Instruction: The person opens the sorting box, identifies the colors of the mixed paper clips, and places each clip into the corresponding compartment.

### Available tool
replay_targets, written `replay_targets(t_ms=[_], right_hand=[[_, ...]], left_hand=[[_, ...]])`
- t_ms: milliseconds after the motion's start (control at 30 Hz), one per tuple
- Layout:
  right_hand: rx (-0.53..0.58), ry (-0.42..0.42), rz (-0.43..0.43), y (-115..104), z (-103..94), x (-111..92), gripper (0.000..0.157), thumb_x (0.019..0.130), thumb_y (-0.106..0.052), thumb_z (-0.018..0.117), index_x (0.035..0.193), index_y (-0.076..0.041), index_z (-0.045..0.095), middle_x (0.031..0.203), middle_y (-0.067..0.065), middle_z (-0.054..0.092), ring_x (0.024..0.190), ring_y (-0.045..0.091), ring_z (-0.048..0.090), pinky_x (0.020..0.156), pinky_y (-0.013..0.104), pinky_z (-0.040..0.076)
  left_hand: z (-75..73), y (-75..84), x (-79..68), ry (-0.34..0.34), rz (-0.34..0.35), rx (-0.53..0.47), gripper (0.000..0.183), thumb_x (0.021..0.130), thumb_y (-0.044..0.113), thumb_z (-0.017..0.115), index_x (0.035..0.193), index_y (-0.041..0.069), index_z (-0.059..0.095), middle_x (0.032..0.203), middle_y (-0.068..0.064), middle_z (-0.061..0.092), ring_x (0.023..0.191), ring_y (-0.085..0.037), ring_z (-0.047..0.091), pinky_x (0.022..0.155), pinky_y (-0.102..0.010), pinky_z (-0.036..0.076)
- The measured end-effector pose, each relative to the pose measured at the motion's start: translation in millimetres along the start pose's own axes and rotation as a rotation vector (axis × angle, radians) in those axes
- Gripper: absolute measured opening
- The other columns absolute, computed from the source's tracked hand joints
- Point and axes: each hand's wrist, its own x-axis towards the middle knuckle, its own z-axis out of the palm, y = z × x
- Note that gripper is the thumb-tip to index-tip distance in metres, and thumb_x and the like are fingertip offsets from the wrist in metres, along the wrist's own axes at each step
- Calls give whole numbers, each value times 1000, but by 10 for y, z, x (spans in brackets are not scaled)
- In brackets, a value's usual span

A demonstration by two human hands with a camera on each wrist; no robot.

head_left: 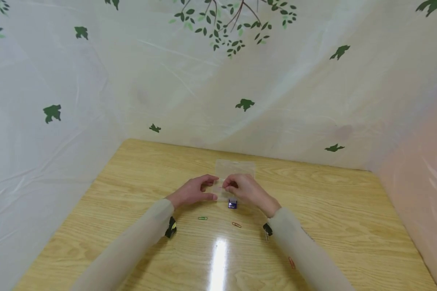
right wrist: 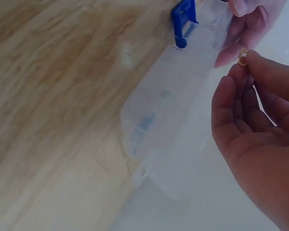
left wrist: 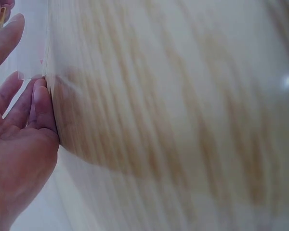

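A clear plastic box [right wrist: 159, 101], its lid raised at the far side, sits mid-table with a blue latch [head_left: 232, 203] at its front. Over the box, my right hand [head_left: 245, 189] pinches a small yellow paper clip [right wrist: 243, 57] between thumb and fingertips. My left hand [head_left: 194, 190] is at the box's left side, thumb and fingers spread apart. In the left wrist view its fingertips [left wrist: 38, 96] touch or lie very close to the box's corner. The box's contents are too faint to make out.
Nearer me on the wooden table [head_left: 131, 173] lie a green paper clip [head_left: 202, 218], a red paper clip [head_left: 236, 224] and another red one [head_left: 291, 262] by the right sleeve. A pale paper clip [head_left: 267, 237] lies near the right wrist. Leaf-patterned sheeting [head_left: 204, 101] surrounds the table.
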Motion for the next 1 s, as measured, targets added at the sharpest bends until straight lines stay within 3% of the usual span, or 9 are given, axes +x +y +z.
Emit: replay_targets(t_ms=[633,1000], right_hand=[[-75,10,-28,56,82,-13,10,99,-4,69,106,-5,75,99,2,74,90,13,65,84,34,57],[-6,133,-35,144,-139,-314,18,100,-12,70,116,-3,74,110,4,72,101,20,67,88,40,58]], left_hand=[[23,15,-19,13,-7,6,66,95,32,78,152,15,51,152,-8,54,138,-26,52,114,-44,43],[22,25,-14,16,-35,6,66,94,31,79,152,18,51,150,-5,55,137,-25,51,115,-44,41]])
